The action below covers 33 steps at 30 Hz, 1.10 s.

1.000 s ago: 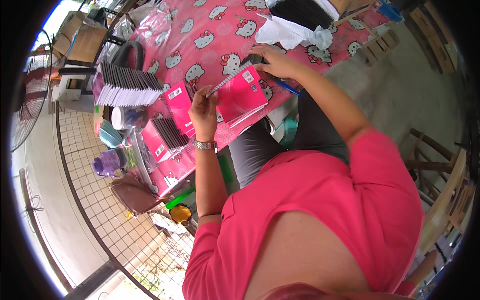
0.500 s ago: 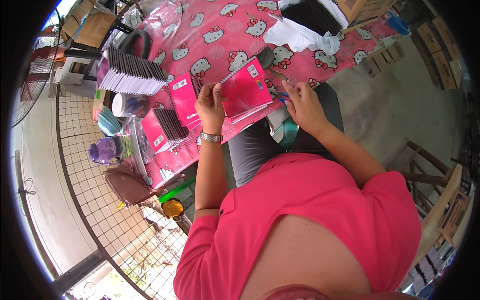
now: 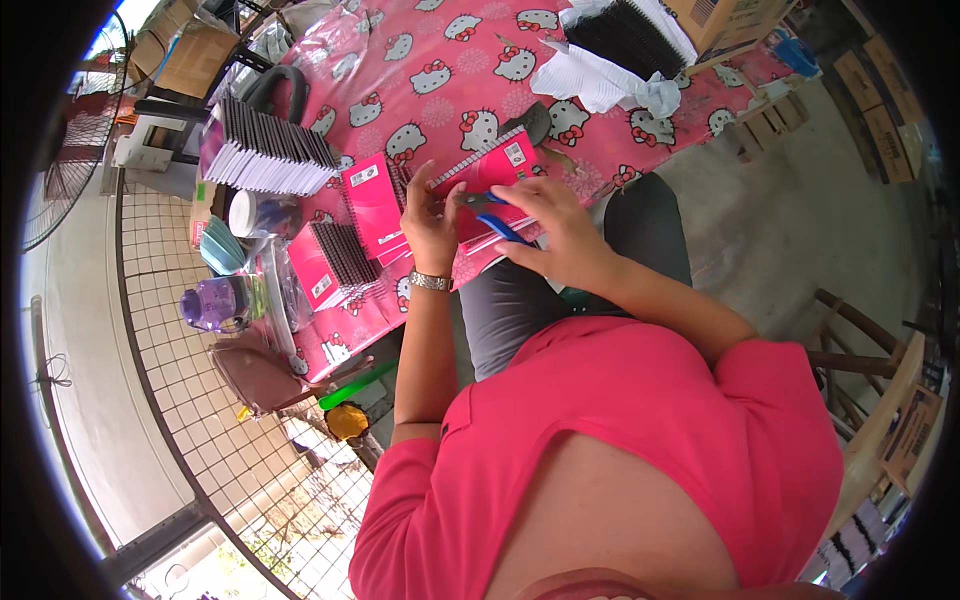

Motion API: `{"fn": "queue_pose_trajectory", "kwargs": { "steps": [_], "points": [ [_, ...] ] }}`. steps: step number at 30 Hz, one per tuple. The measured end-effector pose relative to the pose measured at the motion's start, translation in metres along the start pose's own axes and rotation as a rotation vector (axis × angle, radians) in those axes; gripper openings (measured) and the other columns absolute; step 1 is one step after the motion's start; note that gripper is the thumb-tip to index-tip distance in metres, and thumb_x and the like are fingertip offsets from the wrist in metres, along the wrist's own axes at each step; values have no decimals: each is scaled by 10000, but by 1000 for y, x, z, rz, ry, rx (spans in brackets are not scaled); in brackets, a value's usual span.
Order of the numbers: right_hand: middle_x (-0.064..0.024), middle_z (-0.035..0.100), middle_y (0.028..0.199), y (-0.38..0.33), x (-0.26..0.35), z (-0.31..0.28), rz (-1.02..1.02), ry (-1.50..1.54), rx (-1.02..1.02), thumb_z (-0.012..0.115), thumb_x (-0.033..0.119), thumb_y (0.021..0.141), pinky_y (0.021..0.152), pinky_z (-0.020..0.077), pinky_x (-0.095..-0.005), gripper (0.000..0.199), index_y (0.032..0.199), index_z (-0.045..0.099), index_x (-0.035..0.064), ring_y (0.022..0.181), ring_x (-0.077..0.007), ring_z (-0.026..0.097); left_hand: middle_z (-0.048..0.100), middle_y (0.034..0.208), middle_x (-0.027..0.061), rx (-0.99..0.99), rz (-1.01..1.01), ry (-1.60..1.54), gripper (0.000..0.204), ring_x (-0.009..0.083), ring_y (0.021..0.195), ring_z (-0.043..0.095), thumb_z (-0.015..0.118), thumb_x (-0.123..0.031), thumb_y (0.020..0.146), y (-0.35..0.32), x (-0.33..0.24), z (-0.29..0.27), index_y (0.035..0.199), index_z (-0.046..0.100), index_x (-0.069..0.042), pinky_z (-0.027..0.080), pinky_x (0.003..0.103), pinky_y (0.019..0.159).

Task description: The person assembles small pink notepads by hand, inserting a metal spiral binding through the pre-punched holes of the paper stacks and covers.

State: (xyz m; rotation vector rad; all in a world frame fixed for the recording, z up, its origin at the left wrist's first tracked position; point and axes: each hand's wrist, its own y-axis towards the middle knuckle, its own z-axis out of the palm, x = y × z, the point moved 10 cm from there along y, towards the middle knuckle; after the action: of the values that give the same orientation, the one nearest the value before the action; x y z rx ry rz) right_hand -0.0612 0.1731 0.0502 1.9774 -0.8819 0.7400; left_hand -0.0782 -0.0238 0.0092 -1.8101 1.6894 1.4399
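In my right hand (image 3: 570,235) is a pair of blue-handled cutting pliers (image 3: 512,231), its handles spread apart and its jaws pointing left. My left hand (image 3: 432,235), with a metal watch on the wrist, is curled with thumb and fingers close together at the jaws; whatever it pinches is too small to make out. Beneath both hands lies a pink spiral notebook (image 3: 485,172) on a small stack at the table's near edge. Left of my left hand are more pink spiral notebooks (image 3: 370,200) and another pink pile (image 3: 312,268) with dark spirals.
A pink patterned cloth covers the table (image 3: 370,75). A tall stack of spiral-bound notebooks (image 3: 265,150) stands at the left, near a white-lidded jar (image 3: 250,213) and a purple bottle (image 3: 212,304). Crumpled white paper (image 3: 595,80) and a cardboard box (image 3: 735,25) lie at the far right.
My right hand has moved left with the pliers, from beside the notebook to over it, bringing the jaws to my left fingers. The left hand has shifted slightly and its fingers have changed pose.
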Motion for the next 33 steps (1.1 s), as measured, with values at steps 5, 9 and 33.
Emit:
{"fn": "queue_pose_trajectory", "kwargs": {
  "steps": [5,9,33],
  "points": [
    [-105,539,1187,14,17,16,-61,-241,-4,774,287,738,953,392,-481,644,1320,561,110,1092,-320,514,691,835,68,13,-18,-152,179,82,701,634,696,-43,903,0,31,-2,1073,654,-3,505,246,608],
    [-98,548,1149,19,17,17,-93,-323,-25,769,277,718,948,380,-480,601,1261,595,86,1094,-308,517,693,825,60,1,-55,-281,148,84,735,642,678,-6,900,-3,27,1,1048,663,1,519,245,638],
    [-113,613,1014,54,-149,-86,-23,-533,-184,704,219,783,849,474,-421,301,1054,667,94,1032,-326,568,644,1178,120,160,-60,862,391,325,1129,572,582,-161,837,94,71,-92,1227,576,-123,396,535,985]
  ]
}}
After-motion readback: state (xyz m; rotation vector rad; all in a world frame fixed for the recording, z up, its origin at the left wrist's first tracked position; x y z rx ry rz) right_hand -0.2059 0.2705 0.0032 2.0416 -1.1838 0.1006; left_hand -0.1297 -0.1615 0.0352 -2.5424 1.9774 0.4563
